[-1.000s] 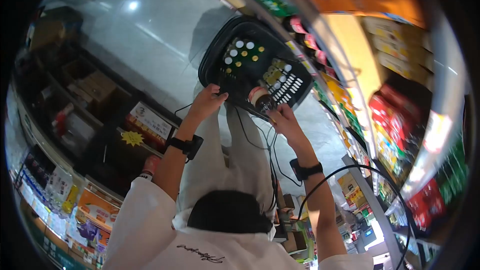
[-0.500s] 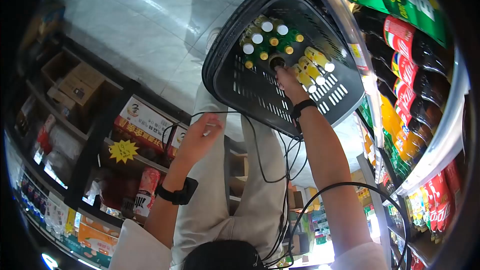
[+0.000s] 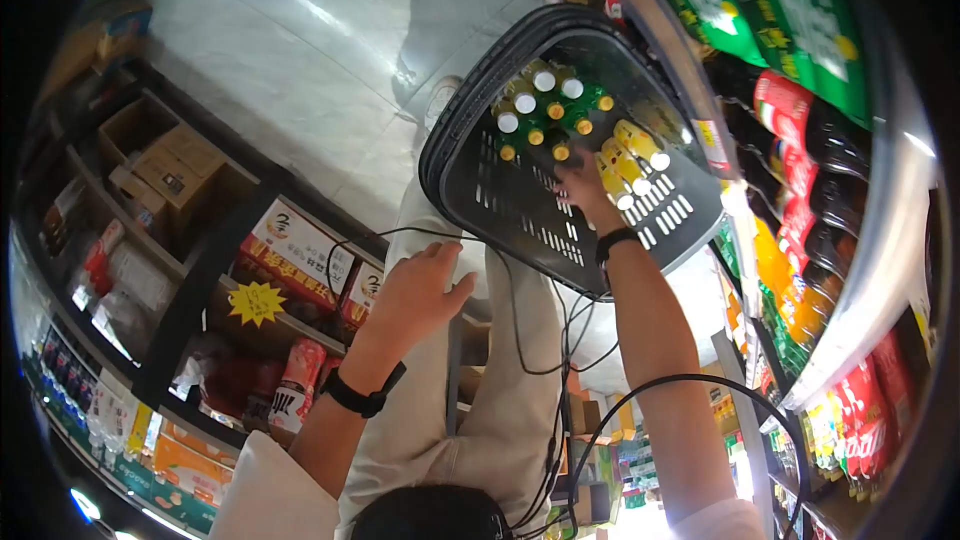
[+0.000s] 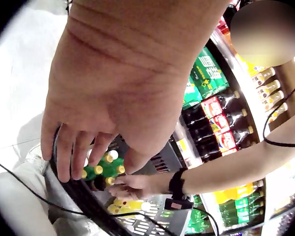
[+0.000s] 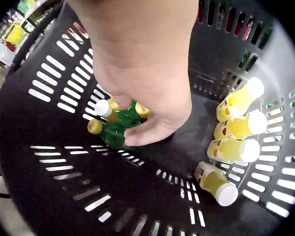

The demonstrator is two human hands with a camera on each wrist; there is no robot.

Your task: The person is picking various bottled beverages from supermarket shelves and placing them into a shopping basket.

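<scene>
The black shopping basket (image 3: pixel 520 210) sits on the floor beside the drinks shelf (image 3: pixel 800 200). Green bottles (image 5: pixel 120 125) stand clustered toward its far corner; yellow bottles (image 5: pixel 236 142) lie along the shelf-side wall. The right hand (image 5: pixel 147 83) reaches down among the green bottles, but what its grip closes on is hidden. The left hand (image 3: pixel 420 290) hovers outside the near rim, fingers relaxed and apart. To do this well, seat each bottle upright against its neighbours before letting go.
</scene>
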